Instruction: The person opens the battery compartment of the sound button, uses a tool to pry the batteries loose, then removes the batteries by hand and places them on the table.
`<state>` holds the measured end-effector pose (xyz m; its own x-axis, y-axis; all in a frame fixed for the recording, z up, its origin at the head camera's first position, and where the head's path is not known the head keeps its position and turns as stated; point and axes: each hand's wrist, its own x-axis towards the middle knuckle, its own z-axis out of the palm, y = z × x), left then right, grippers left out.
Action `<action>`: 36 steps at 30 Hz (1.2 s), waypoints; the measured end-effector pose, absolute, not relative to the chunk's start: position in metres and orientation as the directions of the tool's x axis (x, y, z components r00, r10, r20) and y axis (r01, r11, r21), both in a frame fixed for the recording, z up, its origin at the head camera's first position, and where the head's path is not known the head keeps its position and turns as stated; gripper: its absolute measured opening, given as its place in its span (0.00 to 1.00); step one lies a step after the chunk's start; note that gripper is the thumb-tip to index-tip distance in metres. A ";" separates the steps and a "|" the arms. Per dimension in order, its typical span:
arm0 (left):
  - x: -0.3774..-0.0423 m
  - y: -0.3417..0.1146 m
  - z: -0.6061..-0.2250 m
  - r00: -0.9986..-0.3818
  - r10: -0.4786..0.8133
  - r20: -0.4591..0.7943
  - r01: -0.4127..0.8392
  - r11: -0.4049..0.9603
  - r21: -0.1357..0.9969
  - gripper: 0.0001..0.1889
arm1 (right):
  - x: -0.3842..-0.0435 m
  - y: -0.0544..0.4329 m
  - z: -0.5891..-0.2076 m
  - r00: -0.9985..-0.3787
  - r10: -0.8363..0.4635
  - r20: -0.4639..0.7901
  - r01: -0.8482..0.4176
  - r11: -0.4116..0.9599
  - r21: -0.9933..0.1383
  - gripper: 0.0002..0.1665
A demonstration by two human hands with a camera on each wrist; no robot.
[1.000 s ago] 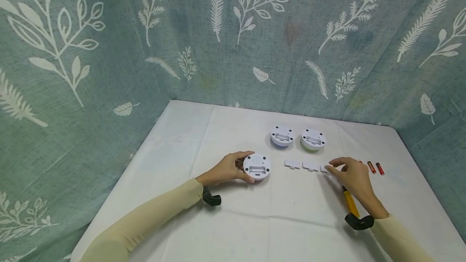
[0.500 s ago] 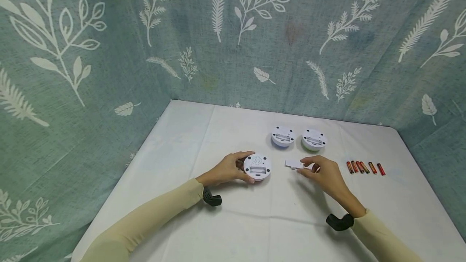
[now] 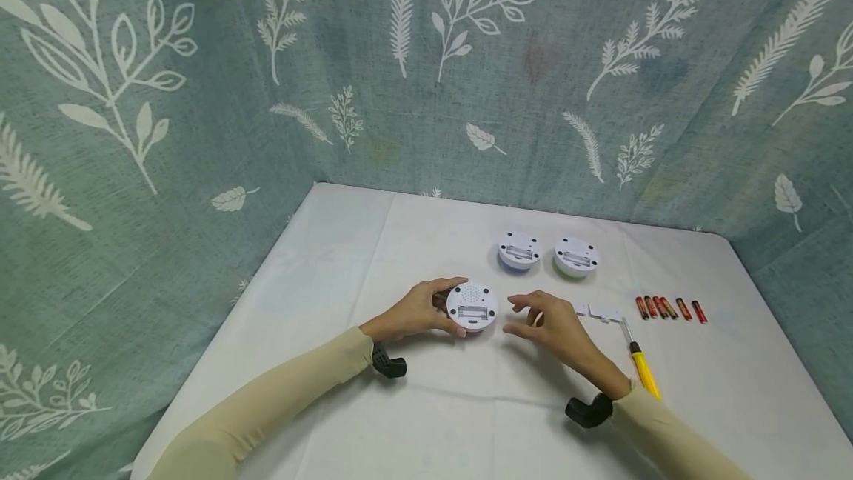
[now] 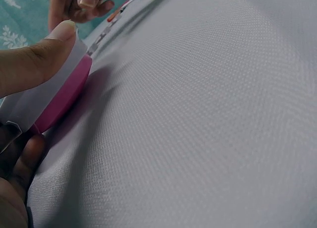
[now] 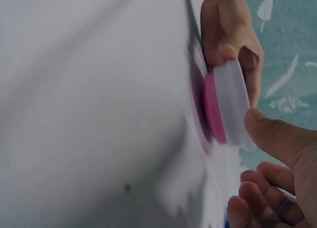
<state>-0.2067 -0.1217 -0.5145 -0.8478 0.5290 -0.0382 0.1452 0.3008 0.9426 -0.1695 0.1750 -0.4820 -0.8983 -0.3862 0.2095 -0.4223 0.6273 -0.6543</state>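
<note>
In the head view my left hand (image 3: 416, 310) holds a round white device (image 3: 472, 293) by its edge, between thumb and fingers. Its underside faces up, showing small dark feet, speaker holes and an uncovered battery compartment with nothing in it. The left wrist view shows its pink lower part (image 4: 64, 96) just over the cloth. My right hand (image 3: 556, 328) is just right of the device, thumb and forefinger apart with nothing between them. In the right wrist view its thumb (image 5: 277, 136) appears beside the device's rim; whether they touch I cannot tell. Two small white battery covers (image 3: 604, 312) show behind this hand.
Two similar round devices, one blue-edged (image 3: 519, 251) and one green-edged (image 3: 576, 257), lie upside down farther back. Several red batteries (image 3: 660, 307) are lined up at the right. A yellow-handled screwdriver (image 3: 643, 372) lies near my right forearm on the white tablecloth (image 3: 426, 421).
My right hand has moved left from the battery covers to beside the device, uncovering the batteries and screwdriver. The left hand and its device have stayed in place.
</note>
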 end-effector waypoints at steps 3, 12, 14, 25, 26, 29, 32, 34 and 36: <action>-0.206 -0.122 -0.514 -0.840 0.542 -0.032 0.148 0.286 0.947 0.56 | -0.169 0.167 -0.484 -0.884 -0.411 0.221 -0.447 0.611 -0.653 0.31; -0.206 -0.121 -0.513 -0.830 0.556 -0.031 0.116 0.227 0.967 0.52 | -0.170 0.151 -0.488 -0.886 -0.397 0.240 -0.448 0.600 -0.663 0.35; -0.206 -0.121 -0.513 -0.831 0.555 -0.028 0.114 0.220 0.969 0.52 | -0.170 0.148 -0.490 -0.890 -0.383 0.249 -0.442 0.585 -0.680 0.36; -0.216 -0.122 -0.507 -0.861 0.509 -0.007 0.140 0.250 0.958 0.51 | -0.183 0.142 -0.490 -0.899 -0.354 0.258 -0.426 0.565 -0.707 0.39; -0.219 -0.121 -0.506 -0.865 0.502 -0.006 0.139 0.252 0.958 0.51 | -0.186 0.141 -0.490 -0.900 -0.352 0.258 -0.424 0.566 -0.708 0.40; -0.228 -0.121 -0.501 -0.872 0.490 -0.004 0.131 0.241 0.962 0.48 | -0.195 0.138 -0.487 -0.903 -0.348 0.251 -0.417 0.574 -0.705 0.41; -0.239 -0.122 -0.497 -0.878 0.478 0.015 0.145 0.237 0.961 0.46 | -0.206 0.134 -0.485 -0.905 -0.342 0.252 -0.415 0.583 -0.699 0.42; -0.247 -0.124 -0.496 -0.884 0.467 0.028 0.155 0.236 0.959 0.45 | -0.214 0.131 -0.485 -0.906 -0.334 0.261 -0.416 0.582 -0.699 0.42; -0.255 -0.127 -0.496 -0.890 0.455 0.038 0.163 0.240 0.957 0.46 | -0.221 0.127 -0.486 -0.905 -0.321 0.278 -0.419 0.575 -0.702 0.42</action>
